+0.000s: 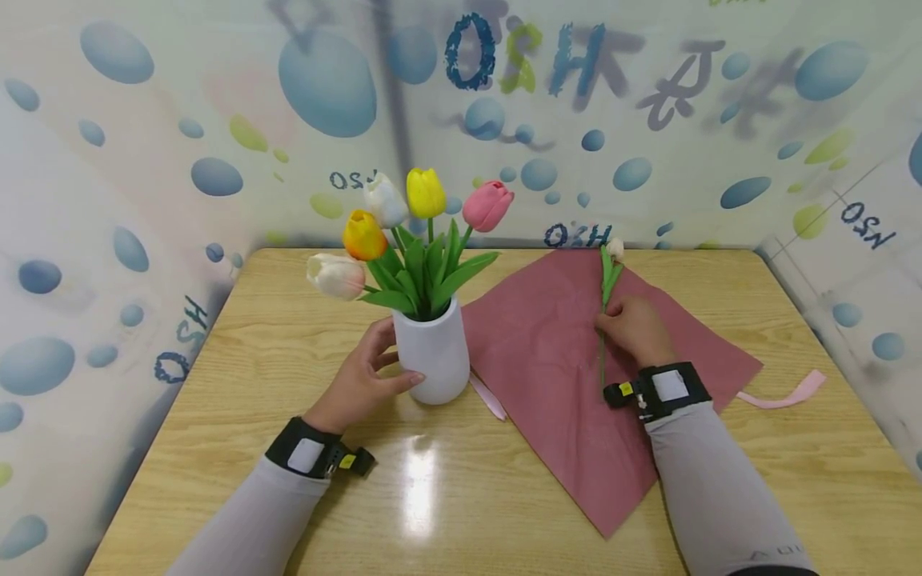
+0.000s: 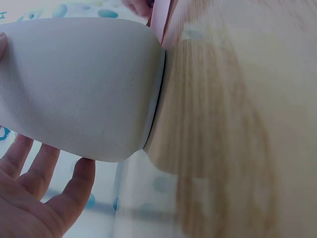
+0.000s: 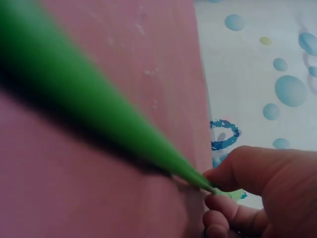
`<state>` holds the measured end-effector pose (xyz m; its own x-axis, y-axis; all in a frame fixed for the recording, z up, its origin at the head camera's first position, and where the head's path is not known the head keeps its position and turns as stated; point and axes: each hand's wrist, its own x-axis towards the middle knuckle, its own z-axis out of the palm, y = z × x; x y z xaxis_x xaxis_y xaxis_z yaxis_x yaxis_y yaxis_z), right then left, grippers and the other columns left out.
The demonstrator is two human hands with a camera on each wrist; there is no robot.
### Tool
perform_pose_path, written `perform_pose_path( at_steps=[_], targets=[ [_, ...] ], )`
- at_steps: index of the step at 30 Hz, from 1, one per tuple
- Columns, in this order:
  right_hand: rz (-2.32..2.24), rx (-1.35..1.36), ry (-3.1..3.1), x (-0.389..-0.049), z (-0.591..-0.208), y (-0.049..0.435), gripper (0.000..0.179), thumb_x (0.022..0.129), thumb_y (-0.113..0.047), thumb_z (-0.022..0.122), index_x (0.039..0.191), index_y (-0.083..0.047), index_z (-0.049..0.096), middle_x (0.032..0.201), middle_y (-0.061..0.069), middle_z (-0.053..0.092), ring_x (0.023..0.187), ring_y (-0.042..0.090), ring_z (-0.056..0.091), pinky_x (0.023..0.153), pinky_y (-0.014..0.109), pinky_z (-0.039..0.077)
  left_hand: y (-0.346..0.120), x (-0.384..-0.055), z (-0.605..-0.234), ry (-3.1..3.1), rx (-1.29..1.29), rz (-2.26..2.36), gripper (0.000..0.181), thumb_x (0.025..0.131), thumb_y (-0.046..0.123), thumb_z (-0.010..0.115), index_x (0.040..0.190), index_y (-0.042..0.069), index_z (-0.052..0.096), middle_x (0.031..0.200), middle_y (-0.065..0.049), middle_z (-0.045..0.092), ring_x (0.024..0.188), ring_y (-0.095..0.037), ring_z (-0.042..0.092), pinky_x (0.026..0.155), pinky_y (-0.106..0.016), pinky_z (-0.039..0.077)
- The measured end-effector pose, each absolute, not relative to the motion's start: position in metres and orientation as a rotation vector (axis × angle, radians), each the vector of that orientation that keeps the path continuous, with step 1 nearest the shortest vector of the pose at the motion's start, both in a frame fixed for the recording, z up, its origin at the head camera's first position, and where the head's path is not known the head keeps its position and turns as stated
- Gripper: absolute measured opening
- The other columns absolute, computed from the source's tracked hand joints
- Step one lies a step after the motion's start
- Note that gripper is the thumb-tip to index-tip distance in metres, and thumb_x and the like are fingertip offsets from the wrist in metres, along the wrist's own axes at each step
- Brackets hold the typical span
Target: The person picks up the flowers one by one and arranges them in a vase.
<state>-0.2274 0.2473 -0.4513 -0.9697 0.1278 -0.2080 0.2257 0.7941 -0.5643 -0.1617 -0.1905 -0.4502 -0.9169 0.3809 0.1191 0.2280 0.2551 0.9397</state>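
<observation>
My left hand grips a white vase from its left side, thumb across the front. The left wrist view shows several fingertips against the vase wall, its base on the table. Several tulips stand in the vase: yellow, pink, orange-yellow and whitish ones. Over the dusky pink wrapping paper, my right hand pinches the green stem of a single white tulip between thumb and finger. Its bloom points to the paper's far edge.
The wooden table carries everything and meets a patterned wall covering at the back. A pale pink ribbon end sticks out right of the paper; another ribbon end lies beside the vase base.
</observation>
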Motion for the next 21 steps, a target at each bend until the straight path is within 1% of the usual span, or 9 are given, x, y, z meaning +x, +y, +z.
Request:
perform_pose_path(
  at_steps=[3, 6, 9, 11, 14, 18, 21],
  targets=[
    [-0.962, 0.293, 2.812, -0.227, -0.450, 0.250, 0.024, 0.097, -0.028, 0.061, 0.091, -0.004, 0.065, 0.072, 0.002, 0.055, 0.067, 0.021, 0.053, 0.055, 0.030, 0.042, -0.190, -0.162, -0.451, 2.379, 0.580, 1.748, 0.082, 0.089, 0.014, 0.083, 0.155, 0.027, 0.037, 0.156, -0.004, 0.049, 0.143, -0.032, 0.047, 0.117, -0.064, 0.040],
    [-1.041, 0.320, 2.787, -0.227, -0.450, 0.253, 0.027, 0.099, -0.027, 0.060, 0.106, -0.002, 0.069, 0.087, 0.009, 0.065, 0.074, 0.018, 0.062, 0.060, 0.027, 0.050, -0.190, -0.162, -0.452, 2.381, 0.571, 1.742, 0.081, 0.090, 0.015, 0.082, 0.156, 0.026, 0.037, 0.157, -0.004, 0.049, 0.143, -0.032, 0.047, 0.117, -0.064, 0.040],
    [-1.167, 0.350, 2.733, -0.227, -0.450, 0.256, 0.030, 0.100, -0.025, 0.062, 0.112, 0.001, 0.070, 0.098, 0.014, 0.070, 0.073, 0.014, 0.068, 0.062, 0.024, 0.057, -0.191, -0.162, -0.452, 2.383, 0.557, 1.740, 0.081, 0.090, 0.015, 0.083, 0.155, 0.028, 0.037, 0.157, -0.004, 0.049, 0.143, -0.032, 0.047, 0.117, -0.065, 0.040],
    [-1.245, 0.360, 2.693, -0.227, -0.450, 0.257, 0.030, 0.100, -0.023, 0.064, 0.114, 0.002, 0.071, 0.100, 0.014, 0.070, 0.070, 0.012, 0.069, 0.063, 0.024, 0.060, -0.191, -0.162, -0.452, 2.382, 0.554, 1.740, 0.082, 0.089, 0.014, 0.083, 0.155, 0.029, 0.037, 0.157, -0.003, 0.049, 0.143, -0.032, 0.047, 0.117, -0.065, 0.040],
    [-1.330, 0.363, 2.633, -0.228, -0.451, 0.260, 0.032, 0.101, -0.021, 0.065, 0.121, 0.004, 0.068, 0.102, 0.014, 0.067, 0.070, 0.011, 0.067, 0.064, 0.024, 0.061, -0.190, -0.162, -0.451, 2.382, 0.554, 1.741, 0.083, 0.089, 0.014, 0.084, 0.155, 0.030, 0.037, 0.157, -0.002, 0.049, 0.143, -0.032, 0.047, 0.117, -0.065, 0.040],
    [-1.370, 0.375, 2.572, -0.229, -0.450, 0.262, 0.038, 0.103, -0.021, 0.063, 0.131, 0.005, 0.063, 0.110, 0.017, 0.064, 0.075, 0.012, 0.067, 0.067, 0.025, 0.062, -0.191, -0.161, -0.450, 2.383, 0.559, 1.738, 0.083, 0.089, 0.014, 0.084, 0.155, 0.029, 0.037, 0.157, -0.003, 0.048, 0.144, -0.032, 0.047, 0.117, -0.065, 0.040],
    [-1.374, 0.394, 2.546, -0.229, -0.449, 0.262, 0.039, 0.104, -0.021, 0.063, 0.133, 0.004, 0.061, 0.114, 0.019, 0.064, 0.078, 0.014, 0.068, 0.068, 0.026, 0.062, -0.191, -0.161, -0.450, 2.382, 0.559, 1.740, 0.083, 0.089, 0.013, 0.084, 0.155, 0.030, 0.037, 0.157, -0.003, 0.048, 0.144, -0.032, 0.047, 0.117, -0.065, 0.040]
  ],
)
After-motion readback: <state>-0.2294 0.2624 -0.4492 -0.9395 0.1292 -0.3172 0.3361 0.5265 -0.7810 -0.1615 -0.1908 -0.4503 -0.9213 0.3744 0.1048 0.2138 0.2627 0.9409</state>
